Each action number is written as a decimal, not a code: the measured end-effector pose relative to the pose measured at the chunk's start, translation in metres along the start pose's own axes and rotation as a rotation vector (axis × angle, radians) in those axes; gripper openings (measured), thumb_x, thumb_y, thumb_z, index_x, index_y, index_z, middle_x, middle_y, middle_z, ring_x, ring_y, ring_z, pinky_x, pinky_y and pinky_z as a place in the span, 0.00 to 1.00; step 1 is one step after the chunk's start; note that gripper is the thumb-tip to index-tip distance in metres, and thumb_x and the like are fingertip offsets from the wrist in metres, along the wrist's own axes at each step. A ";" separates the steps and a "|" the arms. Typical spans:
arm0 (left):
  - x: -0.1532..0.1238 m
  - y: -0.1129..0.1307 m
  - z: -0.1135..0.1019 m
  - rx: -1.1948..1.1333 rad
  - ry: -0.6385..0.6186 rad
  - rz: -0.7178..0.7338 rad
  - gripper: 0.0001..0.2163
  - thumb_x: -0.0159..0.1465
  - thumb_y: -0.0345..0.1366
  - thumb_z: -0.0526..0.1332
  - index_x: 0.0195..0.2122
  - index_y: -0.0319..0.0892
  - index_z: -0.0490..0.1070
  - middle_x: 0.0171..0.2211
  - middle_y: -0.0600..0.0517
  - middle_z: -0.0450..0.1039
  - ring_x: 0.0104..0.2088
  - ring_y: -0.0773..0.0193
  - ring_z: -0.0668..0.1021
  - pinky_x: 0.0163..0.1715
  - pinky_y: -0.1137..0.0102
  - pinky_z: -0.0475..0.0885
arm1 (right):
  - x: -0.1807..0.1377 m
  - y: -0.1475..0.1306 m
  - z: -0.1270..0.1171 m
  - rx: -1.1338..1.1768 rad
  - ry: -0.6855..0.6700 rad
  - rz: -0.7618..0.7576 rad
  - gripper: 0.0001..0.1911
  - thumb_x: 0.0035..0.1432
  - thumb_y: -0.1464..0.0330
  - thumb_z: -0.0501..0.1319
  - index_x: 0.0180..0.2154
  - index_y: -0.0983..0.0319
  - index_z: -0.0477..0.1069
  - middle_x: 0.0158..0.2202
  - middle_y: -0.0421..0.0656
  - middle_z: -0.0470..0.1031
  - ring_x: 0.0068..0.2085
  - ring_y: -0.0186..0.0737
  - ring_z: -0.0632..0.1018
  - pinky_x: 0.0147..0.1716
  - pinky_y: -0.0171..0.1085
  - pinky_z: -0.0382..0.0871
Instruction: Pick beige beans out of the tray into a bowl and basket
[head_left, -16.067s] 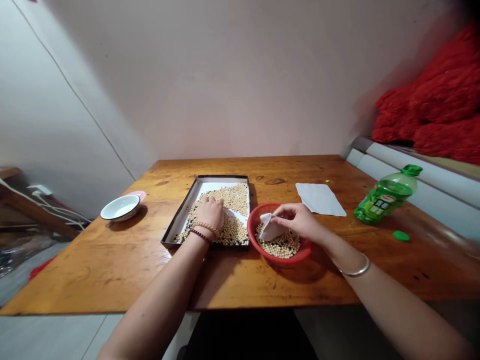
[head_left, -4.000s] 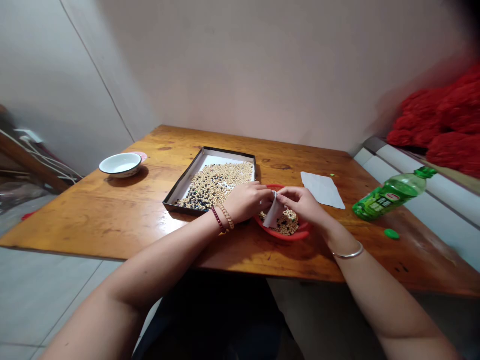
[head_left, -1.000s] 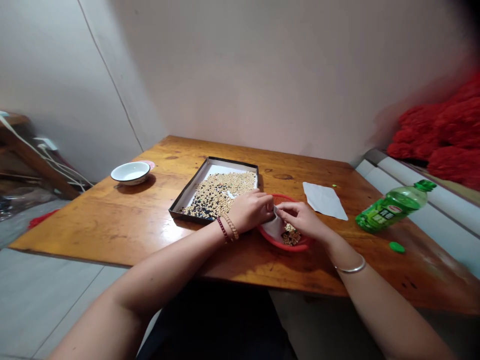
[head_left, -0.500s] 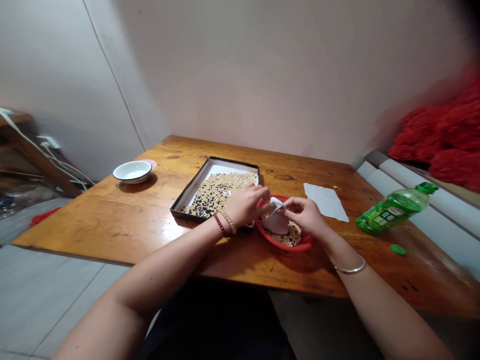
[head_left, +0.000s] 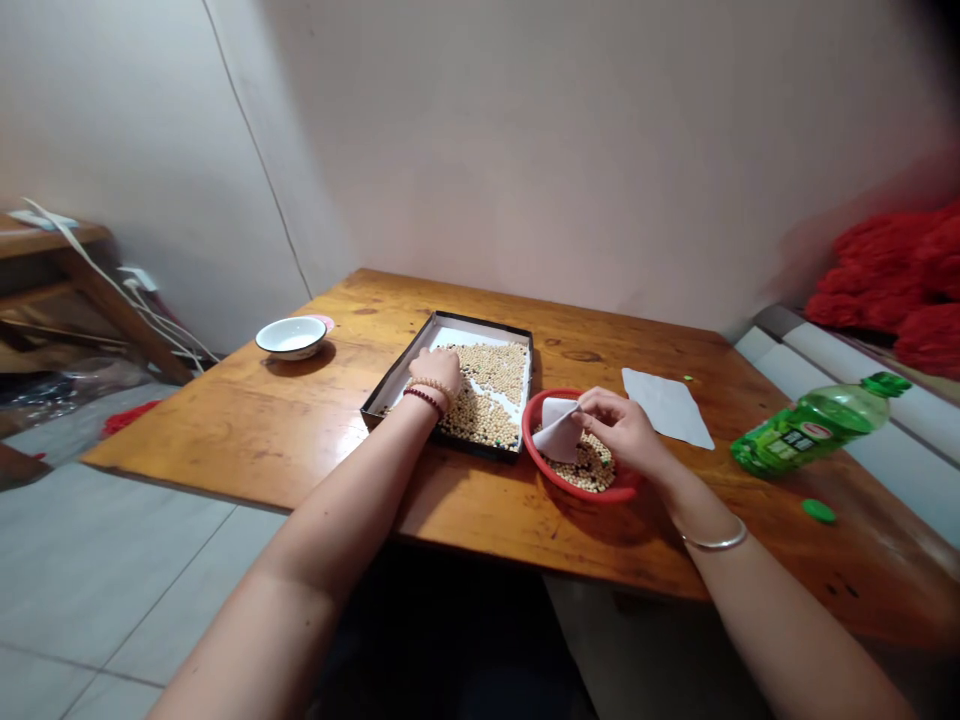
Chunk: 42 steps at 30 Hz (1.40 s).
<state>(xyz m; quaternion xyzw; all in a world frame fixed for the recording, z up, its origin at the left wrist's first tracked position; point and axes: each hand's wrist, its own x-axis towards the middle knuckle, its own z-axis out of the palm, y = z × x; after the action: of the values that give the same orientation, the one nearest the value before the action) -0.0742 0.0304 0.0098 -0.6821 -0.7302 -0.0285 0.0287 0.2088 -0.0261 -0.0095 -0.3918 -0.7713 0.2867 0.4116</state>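
Note:
A shallow black tray (head_left: 397, 372) lined with white paper holds several pale beans mixed with a few dark ones. My left hand (head_left: 435, 370) rests in the tray on the beans, fingers curled down; what they hold is hidden. Right of the tray sits a red basket (head_left: 534, 445) with pale beans in it. My right hand (head_left: 622, 425) hovers over the basket and pinches a folded white paper (head_left: 559, 430) whose free end dips into the basket.
A wooden table (head_left: 262, 430) carries a white bowl (head_left: 291, 336) at the far left, a flat white sheet (head_left: 667, 405), a green bottle (head_left: 814, 425) lying on its side and its green cap (head_left: 817, 511). Red fabric (head_left: 900, 290) is piled at right.
My left hand has left the folded paper at the basket and moved left into the tray of beans. My right hand now holds the paper alone. The camera view has shifted slightly.

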 end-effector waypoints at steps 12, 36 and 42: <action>-0.003 0.006 -0.003 0.002 -0.041 -0.022 0.16 0.62 0.29 0.49 0.44 0.35 0.74 0.46 0.37 0.73 0.48 0.51 0.72 0.42 0.62 0.70 | -0.001 0.003 0.000 -0.006 0.082 0.065 0.15 0.54 0.56 0.62 0.32 0.62 0.76 0.30 0.44 0.73 0.31 0.39 0.73 0.30 0.36 0.66; -0.001 0.008 0.005 -0.016 0.068 0.015 0.14 0.62 0.29 0.50 0.41 0.36 0.75 0.42 0.38 0.74 0.46 0.53 0.72 0.40 0.64 0.70 | 0.001 0.000 0.001 0.128 -0.017 0.260 0.20 0.51 0.53 0.63 0.36 0.63 0.76 0.36 0.48 0.79 0.34 0.43 0.78 0.30 0.38 0.72; -0.011 0.021 -0.001 -0.177 0.282 0.218 0.13 0.65 0.34 0.50 0.36 0.39 0.74 0.37 0.43 0.73 0.40 0.58 0.72 0.38 0.65 0.68 | 0.002 0.003 0.000 0.032 0.117 0.219 0.19 0.53 0.53 0.62 0.34 0.63 0.76 0.34 0.47 0.79 0.33 0.43 0.77 0.31 0.38 0.71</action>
<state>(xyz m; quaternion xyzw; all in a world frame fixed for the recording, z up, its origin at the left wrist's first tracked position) -0.0525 0.0207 0.0100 -0.7464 -0.6353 -0.1842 0.0735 0.2088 -0.0228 -0.0110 -0.4832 -0.6939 0.3188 0.4282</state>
